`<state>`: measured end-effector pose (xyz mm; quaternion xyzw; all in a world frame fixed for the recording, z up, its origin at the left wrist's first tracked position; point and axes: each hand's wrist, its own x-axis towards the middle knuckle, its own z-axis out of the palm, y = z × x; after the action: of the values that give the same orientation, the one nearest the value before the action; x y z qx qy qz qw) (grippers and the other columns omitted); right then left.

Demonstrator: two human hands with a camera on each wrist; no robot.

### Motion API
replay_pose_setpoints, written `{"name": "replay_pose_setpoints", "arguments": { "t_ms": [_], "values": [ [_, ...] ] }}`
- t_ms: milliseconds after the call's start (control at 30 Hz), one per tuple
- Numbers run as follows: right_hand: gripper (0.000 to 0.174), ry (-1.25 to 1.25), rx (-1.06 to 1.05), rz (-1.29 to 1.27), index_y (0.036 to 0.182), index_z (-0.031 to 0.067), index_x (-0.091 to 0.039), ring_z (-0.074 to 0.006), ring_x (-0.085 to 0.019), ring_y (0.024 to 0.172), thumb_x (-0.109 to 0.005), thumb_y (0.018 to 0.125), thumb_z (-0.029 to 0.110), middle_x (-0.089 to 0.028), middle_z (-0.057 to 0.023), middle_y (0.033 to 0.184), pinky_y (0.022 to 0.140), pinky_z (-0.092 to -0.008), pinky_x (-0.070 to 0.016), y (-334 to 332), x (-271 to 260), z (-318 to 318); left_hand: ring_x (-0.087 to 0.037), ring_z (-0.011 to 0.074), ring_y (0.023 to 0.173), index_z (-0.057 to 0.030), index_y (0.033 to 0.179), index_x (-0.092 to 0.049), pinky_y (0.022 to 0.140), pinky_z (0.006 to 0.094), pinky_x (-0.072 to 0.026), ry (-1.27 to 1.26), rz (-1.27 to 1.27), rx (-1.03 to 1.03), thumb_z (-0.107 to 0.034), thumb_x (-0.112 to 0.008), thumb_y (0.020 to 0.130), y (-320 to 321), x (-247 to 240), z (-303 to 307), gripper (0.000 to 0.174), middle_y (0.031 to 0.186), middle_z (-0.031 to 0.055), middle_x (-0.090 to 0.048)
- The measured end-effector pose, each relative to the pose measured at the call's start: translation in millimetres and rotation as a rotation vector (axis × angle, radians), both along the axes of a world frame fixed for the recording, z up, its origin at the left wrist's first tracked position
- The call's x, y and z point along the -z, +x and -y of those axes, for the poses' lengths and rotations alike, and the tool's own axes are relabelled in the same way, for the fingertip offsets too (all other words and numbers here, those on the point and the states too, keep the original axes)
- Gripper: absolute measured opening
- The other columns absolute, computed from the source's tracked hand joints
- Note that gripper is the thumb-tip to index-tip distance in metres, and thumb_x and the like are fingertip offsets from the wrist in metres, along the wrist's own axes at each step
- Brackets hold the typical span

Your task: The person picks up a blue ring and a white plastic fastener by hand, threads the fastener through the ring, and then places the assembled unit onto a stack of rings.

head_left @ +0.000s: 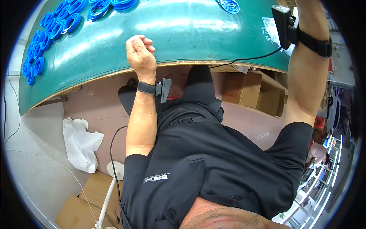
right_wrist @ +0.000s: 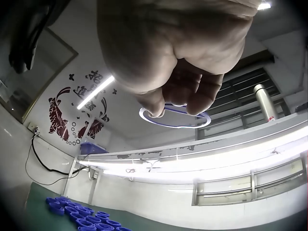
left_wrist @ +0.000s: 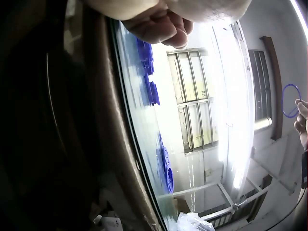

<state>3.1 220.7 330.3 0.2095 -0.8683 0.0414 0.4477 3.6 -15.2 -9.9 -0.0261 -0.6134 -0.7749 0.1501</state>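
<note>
My left hand point(head_left: 141, 53) is raised over the front edge of the green table, its fingers curled in and the thumb lying against them. Nothing shows in its grip in the head or left wrist view. My right hand point(right_wrist: 178, 57) is lifted high, beyond the top of the head view, where only the forearm point(head_left: 308, 76) shows. Its thumb and fingers pinch a thin blue loop point(right_wrist: 180, 126) that hangs up in the air, well above the table. The same loop point(left_wrist: 283, 102) appears at the right side of the left wrist view.
Several blue coils point(head_left: 71, 23) lie in rows on the table's point(head_left: 183, 42) left, others along its far side. A clear plastic bag point(head_left: 270, 28) sits at the right. Below stand an open cardboard box point(head_left: 244, 89) and white crumpled sheeting point(head_left: 81, 145). Black cables run from the wrist cameras.
</note>
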Motion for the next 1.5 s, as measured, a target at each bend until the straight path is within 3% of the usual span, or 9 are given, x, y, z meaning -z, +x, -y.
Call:
{"name": "replay_pose_setpoints", "arguments": {
  "t_ms": [133, 300, 567, 667, 800, 1000, 1200, 1367, 1500],
  "values": [
    [0.015, -0.064, 0.046, 0.081, 0.108, -0.0011, -0.08, -0.0085, -0.053, 0.068, -0.077, 0.104, 0.013, -0.065, -0.0008, 0.079, 0.061, -0.0288, -0.0446, 16.1, 18.3, -19.8, -0.062, 0.0089, 0.065, -0.005, 0.11, -0.064, 0.056, 0.0242, -0.0501, -0.013, -0.014, -0.011, -0.034, -0.048, 0.12, -0.4, 1.3, -1.6, 0.035, 0.085, 0.0044, -0.07],
    [0.013, -0.108, 0.023, 0.086, 0.106, -0.0018, -0.08, -0.0096, -0.057, 0.072, -0.076, 0.103, 0.01, -0.066, -0.0025, 0.084, 0.062, -0.0291, -0.0456, 34.3, 42.3, -12.6, -0.062, 0.0092, 0.064, -0.0045, 0.108, -0.065, 0.057, 0.0246, -0.0508, -0.037, -0.031, -0.024, -0.033, -0.048, 0.12, 1.0, -0.8, -2.5, 0.035, 0.084, 0.0045, -0.07],
    [0.011, -0.223, -0.1, 0.178, 0.103, -0.0005, -0.08, -0.0232, -0.065, 0.077, -0.074, 0.102, 0.009, -0.068, -0.0046, 0.086, 0.07, -0.034, -0.0512, 30.7, 93.3, -8.4, -0.062, 0.0087, 0.065, -0.0062, 0.11, -0.066, 0.056, 0.0236, -0.049, -0.062, -0.027, -0.033, -0.033, -0.047, 0.12, -0.1, 5.4, -1.5, 0.034, 0.087, 0.0048, -0.071],
    [0.012, -0.271, -0.096, 0.264, 0.104, 0.0026, -0.081, -0.0292, -0.069, 0.081, -0.072, 0.103, 0.01, -0.073, -0.0101, 0.098, 0.074, -0.0418, -0.0551, 13.9, 137.7, -10.7, -0.061, 0.0085, 0.064, -0.0054, 0.109, -0.065, 0.058, 0.0243, -0.05, -0.082, -0.043, -0.031, -0.031, -0.05, 0.119, 0.1, 1.3, -1.7, 0.031, 0.086, 0.004, -0.07],
    [0.013, -0.329, -0.103, 0.328, 0.108, 0.0086, -0.079, -0.0341, -0.073, 0.088, -0.079, 0.096, 0.013, -0.069, -0.0119, 0.101, 0.075, -0.0423, -0.059, -20.0, 203.2, -5.7, -0.059, 0.0075, 0.065, -0.0061, 0.109, -0.065, 0.058, 0.0235, -0.0492, -0.118, -0.038, -0.006, -0.031, -0.051, 0.119, 2.4, 7.0, 2.3, 0.03, 0.086, 0.0032, -0.069],
    [0.014, -0.349, 0.038, 0.446, 0.108, 0.0104, -0.08, -0.037, -0.072, 0.096, -0.078, 0.096, 0.016, -0.07, -0.0135, 0.102, 0.082, -0.048, -0.0582, -79.8, 280.6, 10.4, -0.059, 0.0075, 0.065, -0.0048, 0.11, -0.064, 0.06, 0.0245, -0.0501, -0.089, -0.025, 0.05, -0.024, -0.058, 0.116, 9.8, -2.1, 2.9, 0.021, 0.086, 0.0023, -0.069],
    [0.013, -0.36, 0.153, 0.56, 0.108, 0.0127, -0.08, -0.0397, -0.071, 0.104, -0.077, 0.097, 0.019, -0.07, -0.0133, 0.109, 0.087, -0.0526, -0.0576, -149.5, 294.1, 33.1, -0.061, 0.0063, 0.07, -0.0027, 0.111, -0.066, 0.064, 0.0241, -0.0529, -0.071, 0.047, 0.12, -0.012, -0.073, 0.107, 6.2, 6.0, 4.7, 0.012, 0.086, 0.0012, -0.069],
    [0.014, -0.318, 0.235, 0.602, 0.11, 0.0137, -0.081, -0.0409, -0.071, 0.105, -0.075, 0.099, 0.022, -0.07, -0.0126, 0.115, 0.088, -0.0536, -0.0583, -185.5, 302.3, 42.4, -0.062, 0.006, 0.071, -0.0024, 0.112, -0.066, 0.066, 0.0242, -0.054, -0.018, 0.073, 0.149, -0.011, -0.076, 0.105, 8.4, 7.0, 5.7, 0.015, 0.086, 0.0007, -0.069],
    [0.016, -0.296, 0.261, 0.643, 0.111, 0.0138, -0.081, -0.0416, -0.071, 0.106, -0.073, 0.101, 0.024, -0.069, -0.0134, 0.118, 0.089, -0.0544, -0.0583, -205.9, 307.5, 45.7, -0.055, 0.0029, 0.074, -0.0022, 0.117, -0.062, 0.064, 0.0201, -0.047, -0.033, 0.076, 0.195, -0.005, -0.072, 0.108, 10.5, 3.1, 6.5, 0.014, 0.094, -0.001, -0.064]
  ]
}}
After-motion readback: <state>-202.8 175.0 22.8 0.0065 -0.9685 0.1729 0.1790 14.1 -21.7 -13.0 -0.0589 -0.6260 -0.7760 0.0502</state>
